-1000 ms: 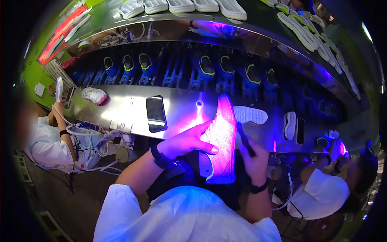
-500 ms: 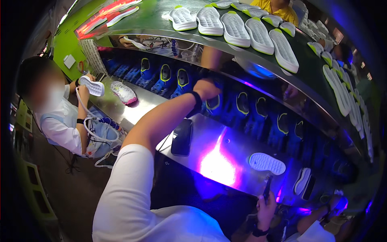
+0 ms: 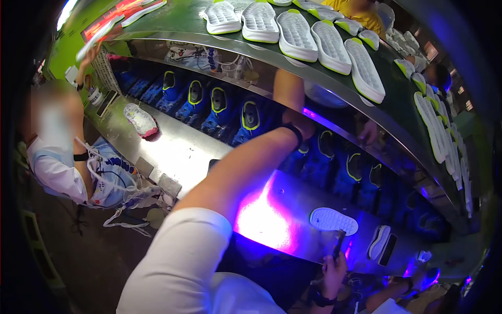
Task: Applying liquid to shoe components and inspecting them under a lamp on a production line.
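Observation:
My left arm stretches across the bench, with my left hand [image 3: 300, 124] in the shadow beneath the upper shelf, at a row of dark-blue shoes [image 3: 250, 116] with lime collars. Its fingers are hidden, so any grip is unclear. My right hand [image 3: 333, 273], low on the right, is closed around a slim dark-handled tool [image 3: 339, 246]. The tool's upper end reaches the near edge of a white shoe sole [image 3: 329, 220], which lies on the metal bench with its patterned face up. To the sole's right is another white sole [image 3: 379, 242], tilted on its side.
White soles with lime edges [image 3: 298, 35] line the green upper belt [image 3: 183, 26]. Bright violet light falls on the bench [image 3: 300, 201]. On the left, a co-worker [image 3: 57, 157] holds up a white sole [image 3: 99, 37] near a pink-and-white shoe [image 3: 140, 120]. A dark flat object [image 3: 387, 250] lies at right.
My left hand has moved right along the row of shoes. My right hand still holds the tool by the sole. The co-worker has raised a sole toward the upper belt. The view has shifted.

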Available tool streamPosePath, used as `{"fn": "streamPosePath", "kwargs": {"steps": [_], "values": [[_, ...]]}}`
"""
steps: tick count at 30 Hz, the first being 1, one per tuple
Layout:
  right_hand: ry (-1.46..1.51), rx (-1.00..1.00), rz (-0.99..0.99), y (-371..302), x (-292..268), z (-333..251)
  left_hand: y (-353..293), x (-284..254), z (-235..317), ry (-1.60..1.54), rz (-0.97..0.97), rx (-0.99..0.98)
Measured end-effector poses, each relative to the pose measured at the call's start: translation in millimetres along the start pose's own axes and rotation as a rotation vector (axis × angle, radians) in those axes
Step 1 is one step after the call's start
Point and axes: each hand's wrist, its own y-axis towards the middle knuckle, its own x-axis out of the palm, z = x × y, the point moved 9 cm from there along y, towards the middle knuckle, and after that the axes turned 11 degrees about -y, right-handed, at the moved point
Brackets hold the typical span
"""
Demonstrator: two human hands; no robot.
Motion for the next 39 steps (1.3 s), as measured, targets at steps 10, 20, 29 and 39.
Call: {"fn": "streamPosePath", "kwargs": {"steps": [10,20,29,39], "values": [[-0.003,-0.148,-0.055,0.5,-16.6,-23.1,6.9,1.3,-19.8,0.008,-0.054,-0.134],[0.055,-0.057,-0.030,20.9,-56.7,-13.1,35.0,24.3,32.0,0.210,0.076,-0.032],[0.069,-0.064,-0.022,5.4,-74.5,-11.5,50.1,60.3,85.1,-0.087,0.062,0.005],[-0.024,-0.207,-0.002,-22.9,-86.6,-28.7,-215.1,-21.6,90.0,-1.569,-0.330,-0.265]]}}
